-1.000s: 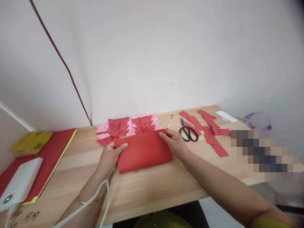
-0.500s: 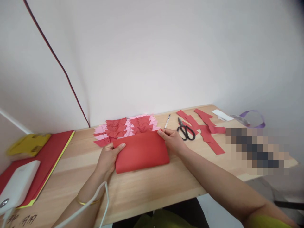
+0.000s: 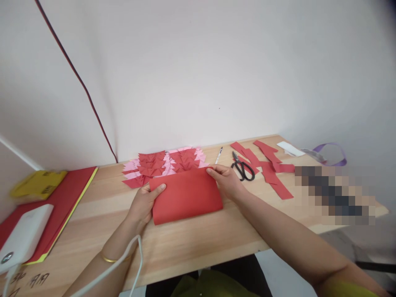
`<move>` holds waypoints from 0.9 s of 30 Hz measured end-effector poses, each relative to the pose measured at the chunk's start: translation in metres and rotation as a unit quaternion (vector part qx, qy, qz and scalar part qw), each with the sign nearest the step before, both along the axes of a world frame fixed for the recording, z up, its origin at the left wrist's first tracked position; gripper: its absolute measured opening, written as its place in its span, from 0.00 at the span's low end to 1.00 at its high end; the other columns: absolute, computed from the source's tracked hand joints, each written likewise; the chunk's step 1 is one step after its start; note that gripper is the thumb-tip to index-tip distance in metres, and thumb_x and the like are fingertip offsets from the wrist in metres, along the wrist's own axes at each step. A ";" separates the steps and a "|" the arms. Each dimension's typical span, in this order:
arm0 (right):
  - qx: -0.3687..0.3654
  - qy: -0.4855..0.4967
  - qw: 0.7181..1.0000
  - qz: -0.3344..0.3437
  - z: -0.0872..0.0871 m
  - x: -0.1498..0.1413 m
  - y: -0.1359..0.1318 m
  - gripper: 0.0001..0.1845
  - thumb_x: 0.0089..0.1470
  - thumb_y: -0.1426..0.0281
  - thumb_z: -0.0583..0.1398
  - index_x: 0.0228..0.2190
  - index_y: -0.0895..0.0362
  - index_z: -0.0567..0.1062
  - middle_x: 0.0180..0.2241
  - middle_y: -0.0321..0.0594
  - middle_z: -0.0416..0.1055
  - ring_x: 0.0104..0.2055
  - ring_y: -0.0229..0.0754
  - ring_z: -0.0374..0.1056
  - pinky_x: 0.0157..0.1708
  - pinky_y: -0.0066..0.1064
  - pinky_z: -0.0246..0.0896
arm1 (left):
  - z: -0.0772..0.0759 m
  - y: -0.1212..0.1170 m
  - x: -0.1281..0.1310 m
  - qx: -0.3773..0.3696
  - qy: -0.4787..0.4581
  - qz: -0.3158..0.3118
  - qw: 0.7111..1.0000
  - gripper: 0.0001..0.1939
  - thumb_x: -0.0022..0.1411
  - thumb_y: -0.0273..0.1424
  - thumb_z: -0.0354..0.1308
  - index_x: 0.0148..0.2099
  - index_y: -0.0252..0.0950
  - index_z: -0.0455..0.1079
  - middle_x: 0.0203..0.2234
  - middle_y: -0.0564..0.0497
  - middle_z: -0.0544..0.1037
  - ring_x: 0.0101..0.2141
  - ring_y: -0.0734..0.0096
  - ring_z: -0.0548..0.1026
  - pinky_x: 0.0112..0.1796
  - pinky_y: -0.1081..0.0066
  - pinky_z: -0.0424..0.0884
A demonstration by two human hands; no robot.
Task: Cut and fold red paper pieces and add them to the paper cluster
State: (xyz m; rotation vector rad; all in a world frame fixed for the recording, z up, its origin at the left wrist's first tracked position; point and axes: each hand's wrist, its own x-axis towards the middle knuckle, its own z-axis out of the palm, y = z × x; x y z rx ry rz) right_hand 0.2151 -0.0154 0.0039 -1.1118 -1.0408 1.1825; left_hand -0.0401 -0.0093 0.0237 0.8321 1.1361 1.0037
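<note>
A folded sheet of red paper [image 3: 187, 196] is held up between my two hands, over the front part of the table. My left hand [image 3: 145, 204] pinches its left edge, thumb on the near face and the other fingers behind. At the upper right corner my right hand [image 3: 227, 179] grips the paper between thumb and fingers. Behind the sheet lie rows of folded red and pink paper pieces [image 3: 151, 169], partly covered by it. Black-handled scissors [image 3: 243, 167] rest just right of my right hand.
Red paper offcuts [image 3: 274, 177] and a white pen [image 3: 219, 155] lie toward the right and back. On the left are red sheets [image 3: 66, 200], a yellow packet [image 3: 40, 185] and a white power bank [image 3: 26, 237] with a cable [image 3: 107, 270] crossing my left forearm. A wall stands behind the table.
The red paper and both hands have shifted very slightly right in the view, with the camera moving a little too. Both hands keep their hold.
</note>
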 end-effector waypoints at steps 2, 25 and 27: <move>-0.007 0.021 1.000 -0.004 0.002 -0.001 -0.001 0.15 0.43 0.57 0.65 0.27 0.56 0.76 0.27 0.35 0.74 0.29 0.38 0.67 0.31 0.29 0.61 | 0.000 -0.001 0.001 0.004 0.000 0.002 1.000 0.23 0.42 0.35 0.70 0.42 0.31 0.73 0.33 0.43 0.81 0.31 0.60 0.79 0.36 0.62 0.75; -0.026 0.062 0.997 -0.030 0.002 -0.001 0.000 0.17 0.35 0.59 0.70 0.19 0.56 0.71 0.21 0.32 0.70 0.24 0.35 0.63 0.27 0.28 0.58 | -0.004 -0.001 0.001 0.048 -0.002 0.014 0.999 0.23 0.42 0.36 0.70 0.41 0.31 0.74 0.32 0.44 0.81 0.33 0.62 0.78 0.41 0.62 0.72; -0.027 0.062 0.997 -0.027 0.002 -0.001 0.000 0.16 0.36 0.59 0.69 0.20 0.56 0.72 0.22 0.33 0.71 0.25 0.35 0.64 0.28 0.29 0.59 | -0.004 -0.002 0.001 0.056 -0.002 0.018 0.998 0.22 0.42 0.35 0.70 0.41 0.31 0.74 0.32 0.45 0.81 0.34 0.62 0.78 0.41 0.63 0.72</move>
